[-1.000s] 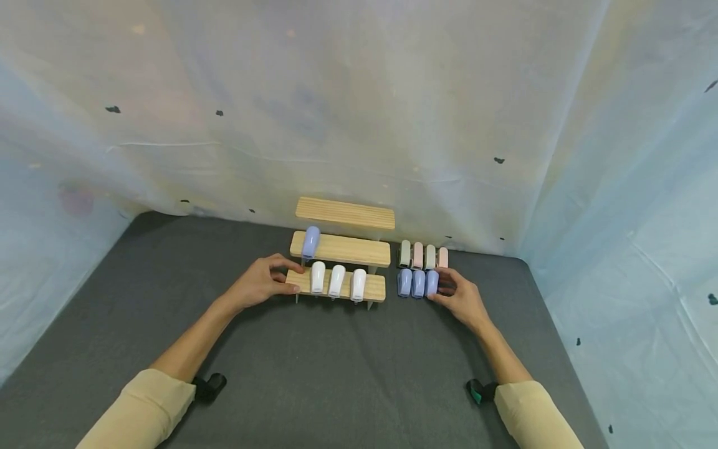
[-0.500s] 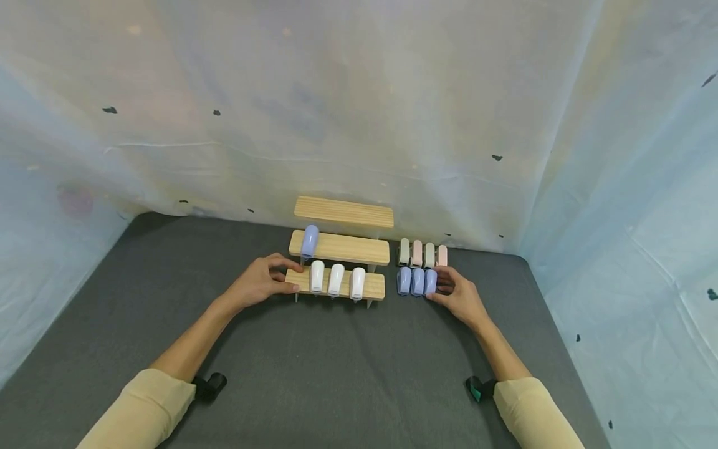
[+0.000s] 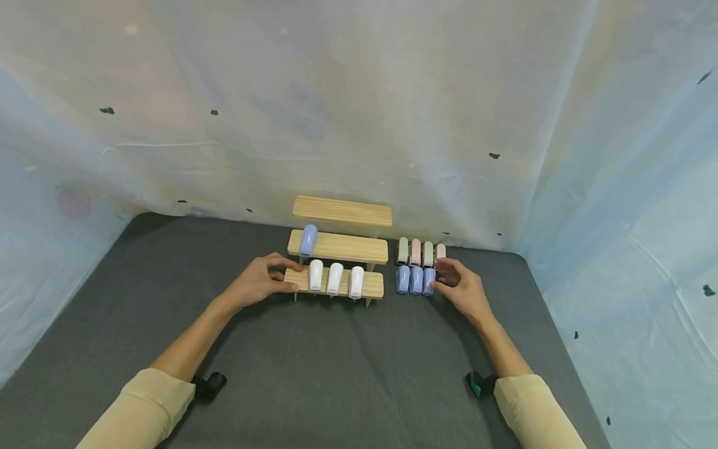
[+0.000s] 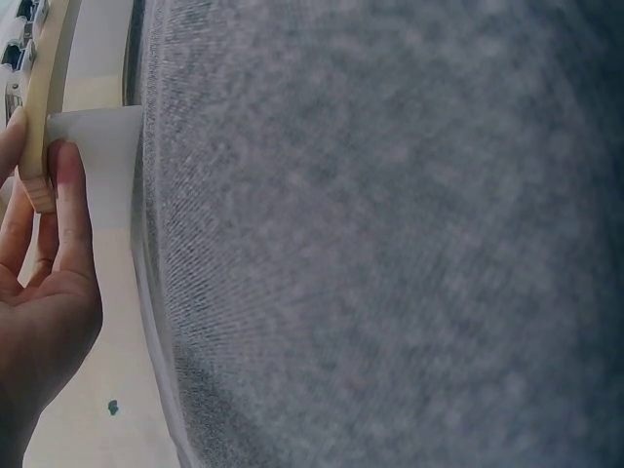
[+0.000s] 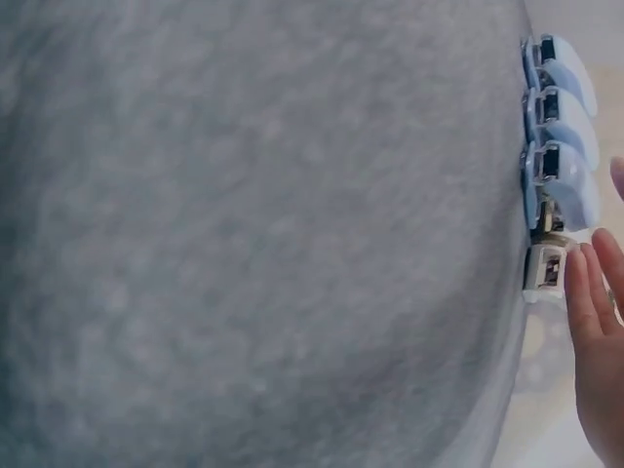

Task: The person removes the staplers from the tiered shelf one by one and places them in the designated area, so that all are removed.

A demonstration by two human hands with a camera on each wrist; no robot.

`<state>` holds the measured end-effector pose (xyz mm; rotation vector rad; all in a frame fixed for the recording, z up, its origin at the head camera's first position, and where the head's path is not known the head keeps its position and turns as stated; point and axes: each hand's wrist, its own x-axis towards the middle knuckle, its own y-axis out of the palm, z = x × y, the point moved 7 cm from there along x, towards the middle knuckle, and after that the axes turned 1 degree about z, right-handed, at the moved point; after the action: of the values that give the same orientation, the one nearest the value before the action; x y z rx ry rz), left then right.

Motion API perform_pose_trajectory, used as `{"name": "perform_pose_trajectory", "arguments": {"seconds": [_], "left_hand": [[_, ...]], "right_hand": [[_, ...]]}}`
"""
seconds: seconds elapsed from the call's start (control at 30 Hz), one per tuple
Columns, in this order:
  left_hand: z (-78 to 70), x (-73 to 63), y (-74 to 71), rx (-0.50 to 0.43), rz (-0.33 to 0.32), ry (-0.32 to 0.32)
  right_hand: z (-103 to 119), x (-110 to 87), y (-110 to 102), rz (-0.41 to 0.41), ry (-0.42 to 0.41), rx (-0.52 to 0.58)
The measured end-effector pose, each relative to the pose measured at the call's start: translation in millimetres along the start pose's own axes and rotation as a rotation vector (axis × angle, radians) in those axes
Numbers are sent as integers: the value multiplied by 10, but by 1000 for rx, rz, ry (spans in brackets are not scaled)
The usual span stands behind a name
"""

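A stepped wooden display stand (image 3: 339,247) with clear supports stands at the back centre. My left hand (image 3: 260,282) pinches the left end of its lowest board, thumb above and finger beneath, as the left wrist view shows the board (image 4: 37,175). Three white mini staplers (image 3: 335,279) sit on that board, and one blue mini stapler (image 3: 308,240) is at the left of the middle board. My right hand (image 3: 462,290) is beside the rightmost of three blue mini staplers (image 3: 416,280). In the right wrist view its fingers (image 5: 585,302) are nearly straight, around the end stapler (image 5: 565,185) without a visible grip.
Behind the blue row stand several pale green and pink mini staplers (image 3: 416,252) side by side. The stand's top board (image 3: 342,211) is close to the hanging sheet (image 3: 359,125) at the back. Dark grey cloth (image 3: 336,368) covers the table.
My right hand's fingers have loosened and drawn slightly away from the rightmost blue mini stapler. The left hand keeps its hold on the stand. The head view has shifted slightly.
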<state>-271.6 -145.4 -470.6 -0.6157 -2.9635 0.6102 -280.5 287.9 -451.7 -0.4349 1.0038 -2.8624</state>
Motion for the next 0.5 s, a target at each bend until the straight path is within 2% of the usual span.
{"name": "perform_pose_trajectory", "arguments": {"seconds": [0.17,0.3,0.5], "left_hand": [[12,4,-1,-15,-2,2],[35,13,-3,-17,-1,0],[32,16,0,-3,4,3]], "right_hand": [[124,15,-42,-85,-56,34],[275,32,-32,-117,-112,53],[720,28,-12,-109,-206,67]]}}
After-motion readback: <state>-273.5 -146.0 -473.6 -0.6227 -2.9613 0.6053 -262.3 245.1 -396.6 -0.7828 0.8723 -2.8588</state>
